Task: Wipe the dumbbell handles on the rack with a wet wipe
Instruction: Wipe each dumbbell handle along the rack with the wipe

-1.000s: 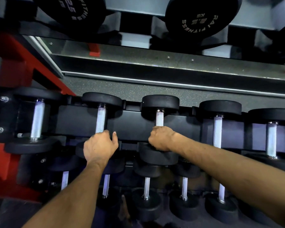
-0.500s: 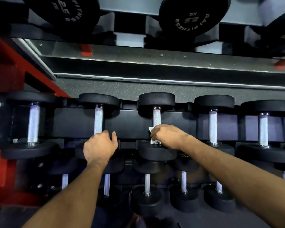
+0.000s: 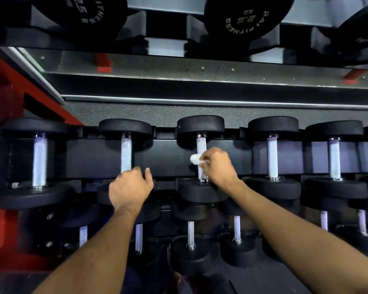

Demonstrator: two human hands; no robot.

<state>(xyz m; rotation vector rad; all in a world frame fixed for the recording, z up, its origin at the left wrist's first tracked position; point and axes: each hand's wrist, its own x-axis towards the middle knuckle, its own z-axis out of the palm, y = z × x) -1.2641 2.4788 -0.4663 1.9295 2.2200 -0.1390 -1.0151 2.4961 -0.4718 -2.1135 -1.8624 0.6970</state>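
Dumbbell handles: five, top row; right hand [image 3: 219, 166] pinches wipe [image 3: 194, 159]; left [image 3: 129, 189] grips one.

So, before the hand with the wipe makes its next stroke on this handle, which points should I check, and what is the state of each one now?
1. Wipe held in the right hand: ok, pinched in the fingers.
2. Wipe touching the middle handle: ok, at mid length.
3. Left hand steadying the neighbour dumbbell: ok, it grips the handle's lower end.
4. Wipe still wet: cannot tell.
5. Back of the handle reached: cannot tell, hidden.
6. Handles to the right already wiped: cannot tell.
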